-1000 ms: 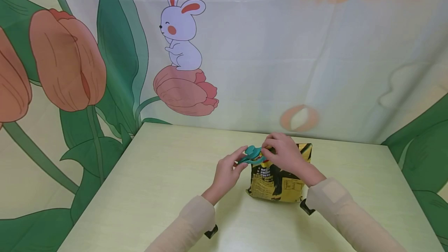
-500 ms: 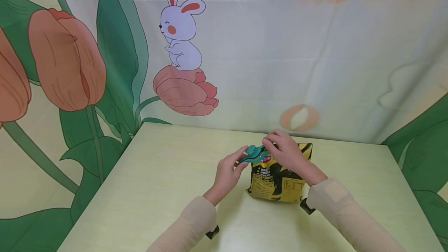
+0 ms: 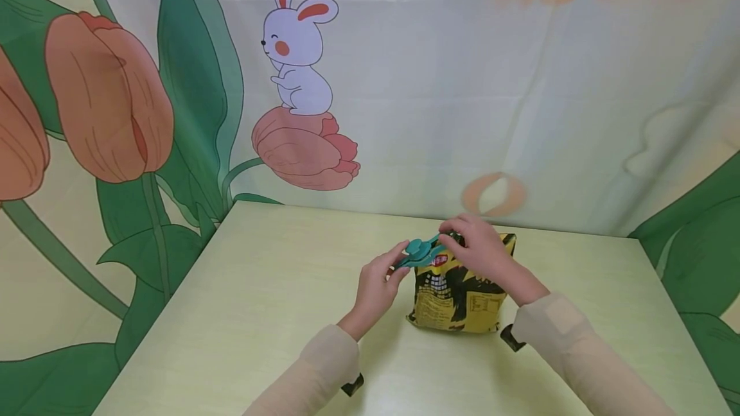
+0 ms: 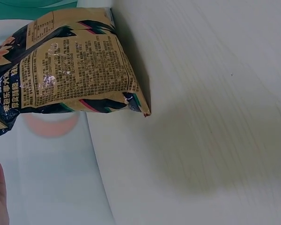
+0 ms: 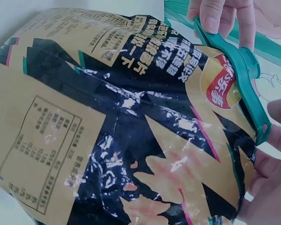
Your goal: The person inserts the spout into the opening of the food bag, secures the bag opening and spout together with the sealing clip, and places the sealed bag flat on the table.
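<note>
A teal bag clip (image 3: pixel 417 250) lies across the top of a yellow and black chip bag (image 3: pixel 457 303), which stands on the table. My left hand (image 3: pixel 376 278) pinches the clip's left end; its fingers also show at the top of the right wrist view. My right hand (image 3: pixel 476 246) is at the bag's top edge, by the clip's far end. Seen from the right wrist, its fingers (image 5: pixel 260 180) reach behind the bag's edge, with the thumb beside the clip tip. In the left wrist view the bag's side shows, while the clip is mostly out of frame.
The pale table (image 3: pixel 277 300) ends at a back edge just behind the bag. Beyond it hangs a cloth backdrop (image 3: pixel 428 95) printed with tulips and a rabbit. Small black devices (image 3: pixel 511 338) sit under both cuffs.
My right hand has shifted a little right along the bag's top, uncovering more of the red logo and the clip's right part. My left hand has barely moved.
</note>
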Demonstrator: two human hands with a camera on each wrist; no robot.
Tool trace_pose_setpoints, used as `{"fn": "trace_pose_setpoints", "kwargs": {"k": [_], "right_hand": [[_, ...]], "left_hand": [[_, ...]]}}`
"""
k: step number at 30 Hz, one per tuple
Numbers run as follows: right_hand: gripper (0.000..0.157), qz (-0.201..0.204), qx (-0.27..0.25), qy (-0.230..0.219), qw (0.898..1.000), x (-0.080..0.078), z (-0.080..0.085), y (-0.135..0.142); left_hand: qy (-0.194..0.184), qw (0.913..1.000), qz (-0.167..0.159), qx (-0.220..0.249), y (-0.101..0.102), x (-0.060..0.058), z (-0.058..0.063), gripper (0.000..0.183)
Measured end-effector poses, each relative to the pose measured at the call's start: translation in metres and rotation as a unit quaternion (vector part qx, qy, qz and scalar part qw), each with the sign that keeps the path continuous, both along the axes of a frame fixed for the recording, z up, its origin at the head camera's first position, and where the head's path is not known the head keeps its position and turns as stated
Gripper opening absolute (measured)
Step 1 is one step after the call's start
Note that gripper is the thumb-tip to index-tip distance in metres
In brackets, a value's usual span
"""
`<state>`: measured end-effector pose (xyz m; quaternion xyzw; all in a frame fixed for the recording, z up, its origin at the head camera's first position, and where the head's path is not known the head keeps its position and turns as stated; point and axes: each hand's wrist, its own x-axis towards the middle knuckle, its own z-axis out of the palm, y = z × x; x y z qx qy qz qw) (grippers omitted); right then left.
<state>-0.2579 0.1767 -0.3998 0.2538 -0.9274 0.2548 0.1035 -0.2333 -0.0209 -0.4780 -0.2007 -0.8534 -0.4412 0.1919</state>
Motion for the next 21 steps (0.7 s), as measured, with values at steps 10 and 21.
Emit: {"fn": "trace_pose_setpoints", "kwargs": {"k": [10, 21], "right_hand": [[0.036, 0.023, 0.007, -0.059, 0.998, 0.0006, 0.001, 0.0031], [0.03, 0.009, 0.004, -0.04, 0.999, 0.0014, -0.0027, 0.0023]], "left_hand": [[0.002, 0.9999, 0.015, 0.007, 0.0027, 0.0009, -0.0026, 0.043], [-0.013, 0.9995, 0.026, 0.012, 0.005, 0.0015, -0.0046, 0.043]]}}
